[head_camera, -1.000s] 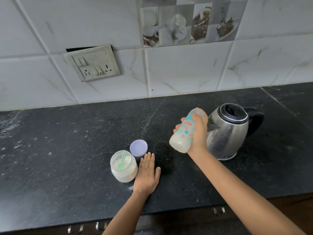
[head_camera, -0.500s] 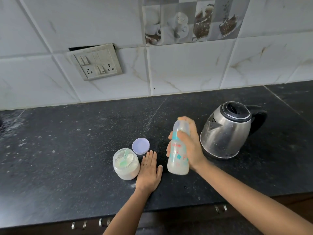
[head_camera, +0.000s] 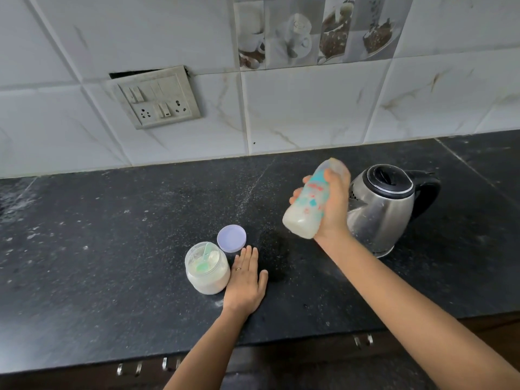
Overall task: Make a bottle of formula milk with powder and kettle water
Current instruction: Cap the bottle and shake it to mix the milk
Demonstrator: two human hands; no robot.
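My right hand (head_camera: 333, 206) grips a baby bottle (head_camera: 308, 204) with teal and red print, holding it tilted in the air above the counter, its milky-white base toward me and its top pointing away to the right. Just behind it stands a steel kettle (head_camera: 385, 212) with a black lid and handle. My left hand (head_camera: 244, 280) lies flat, palm down, fingers together, on the black counter (head_camera: 112, 249). Beside it on the left is an open clear jar of powder (head_camera: 206, 271) with a green scoop inside. The jar's pale purple lid (head_camera: 231, 238) lies just behind.
A white tiled wall with a switch and socket plate (head_camera: 157, 98) rises behind the counter. White powder specks are scattered over the counter's left part. Drawer handles (head_camera: 363, 340) show under the front edge.
The bottle went from tilted in the air down to upright near the counter, and is now raised and tilted again beside the kettle. My left hand has stayed flat.
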